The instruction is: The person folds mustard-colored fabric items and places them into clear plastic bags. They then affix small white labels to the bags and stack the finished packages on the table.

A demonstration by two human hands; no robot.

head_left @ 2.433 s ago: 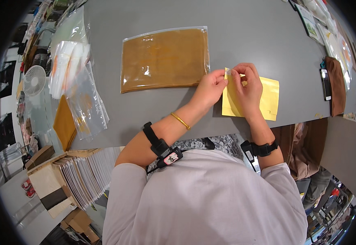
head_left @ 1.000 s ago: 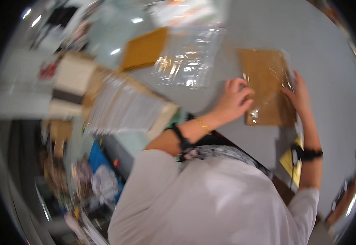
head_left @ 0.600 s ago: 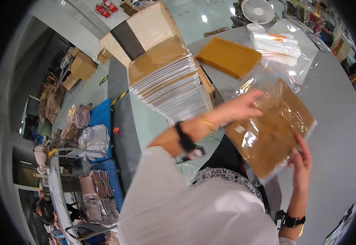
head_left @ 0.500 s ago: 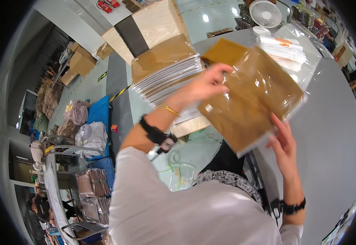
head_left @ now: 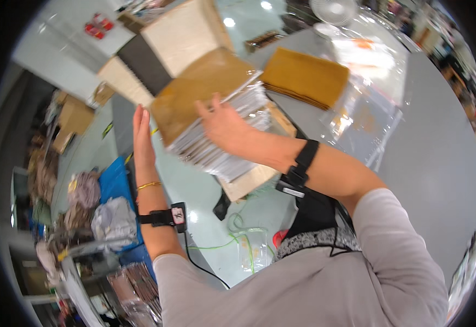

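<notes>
A stack of flat, clear-wrapped mustard-brown packages (head_left: 194, 90) rises on a wooden board (head_left: 246, 182); its pale edges face me. Across the near edge of the top package lies my right hand (head_left: 224, 125), fingers spread and pressed to it; its thumb is hard to make out. My left hand (head_left: 144, 133) is held upright at the stack's left side, its fingers straight and flat, nothing in it. Folded mustard cloth (head_left: 303, 76) rests on the grey table (head_left: 429, 147) to the right. Clear plastic bags (head_left: 363, 122) lie beside that cloth.
A white fan (head_left: 333, 11) stands at the table's far end. Behind the stack are wooden panels (head_left: 180, 32) with a dark strip (head_left: 145, 62). To the left, a blue platform (head_left: 115, 185) carries cloth bundles (head_left: 112, 220). Green cord (head_left: 240, 237) trails over the floor.
The wrapped mustard-brown package has moved left from over the table and left my hands. Both hands have moved left to the stack. The folded cloth and clear bags are now uncovered.
</notes>
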